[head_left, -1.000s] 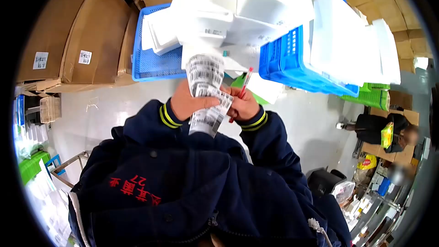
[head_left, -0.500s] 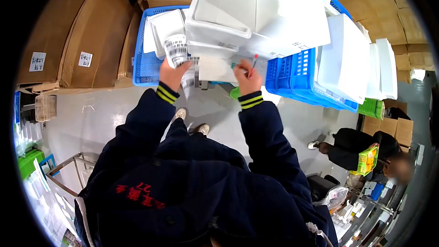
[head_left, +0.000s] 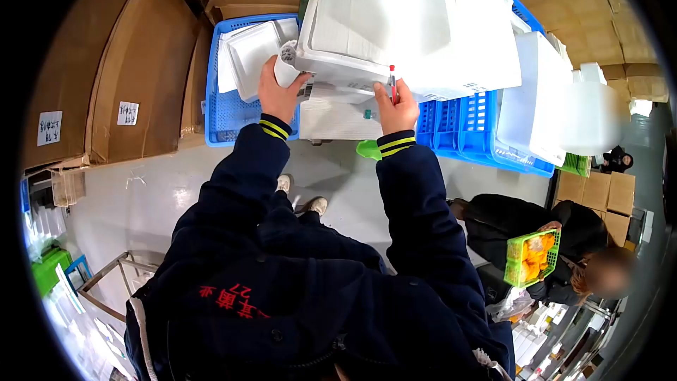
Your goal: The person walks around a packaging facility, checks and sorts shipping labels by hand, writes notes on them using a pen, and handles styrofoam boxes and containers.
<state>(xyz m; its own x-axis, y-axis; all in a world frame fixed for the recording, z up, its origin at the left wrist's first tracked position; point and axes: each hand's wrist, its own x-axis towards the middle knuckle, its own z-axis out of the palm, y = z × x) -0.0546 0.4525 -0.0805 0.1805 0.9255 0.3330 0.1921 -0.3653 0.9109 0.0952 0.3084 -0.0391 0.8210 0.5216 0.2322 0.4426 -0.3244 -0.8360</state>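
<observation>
My left hand [head_left: 280, 97] is closed around a roll of printed labels [head_left: 285, 70], at the left front corner of a white foam box [head_left: 356, 17]. A red-capped pen [head_left: 393, 83] stands upright in my right hand [head_left: 397, 108], whose fingers are at the box's front face. Between my hands, below the box, is a pale ribbed surface [head_left: 335, 118] with a small green object [head_left: 367, 113] on it. Whether my fingertips press on the box, I cannot tell.
A blue basket [head_left: 220, 118] holding white trays stands left, beside tall cardboard boxes [head_left: 141, 63]. On the right, blue crates [head_left: 474, 121] bear more white foam boxes [head_left: 539, 92]. A person [head_left: 515, 215] at the right carries a green basket [head_left: 513, 262] of orange items.
Both hands have moved to the box's front, with the label roll and pen still held. The label strip no longer hangs down. The person at the right has come closer with the green basket.
</observation>
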